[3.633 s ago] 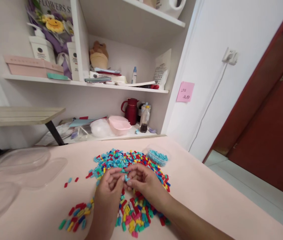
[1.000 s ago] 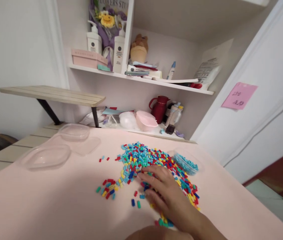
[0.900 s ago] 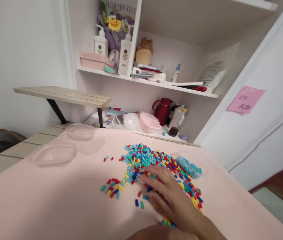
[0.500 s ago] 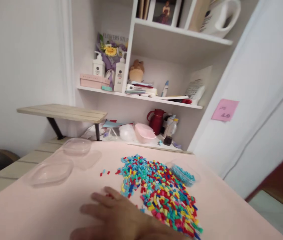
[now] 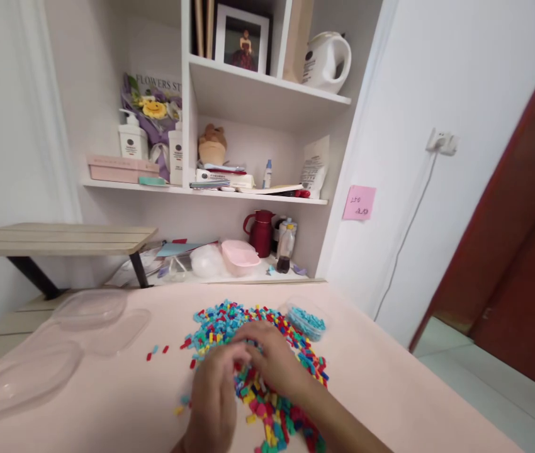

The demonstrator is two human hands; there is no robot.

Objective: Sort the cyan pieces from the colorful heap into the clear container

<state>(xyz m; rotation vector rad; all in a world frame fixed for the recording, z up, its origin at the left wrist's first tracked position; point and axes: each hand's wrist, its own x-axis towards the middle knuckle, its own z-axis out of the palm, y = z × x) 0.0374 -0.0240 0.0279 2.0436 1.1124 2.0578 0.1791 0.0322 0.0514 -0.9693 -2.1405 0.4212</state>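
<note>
A large spread of small coloured plastic pieces, in blue, red, yellow and green, lies on the pink tabletop. My left hand is over the near left part of the spread, fingers bent together towards my right hand. My right hand reaches across the middle, its fingers curled inward and its fingertips close to those of my left. What either hand pinches, if anything, is hidden. Right of the spread stands a clear plastic container holding light-blue pieces.
Clear plastic containers and a clear lid lie at the left. Stray red and blue pieces sit between them and the spread. Behind are shelves, a pink box, a red jug and a bottle.
The view has swung to the right. My right hand, earlier spread at the pile's near left side, is now over its middle with curled fingers. My left hand has come into view beside it.
</note>
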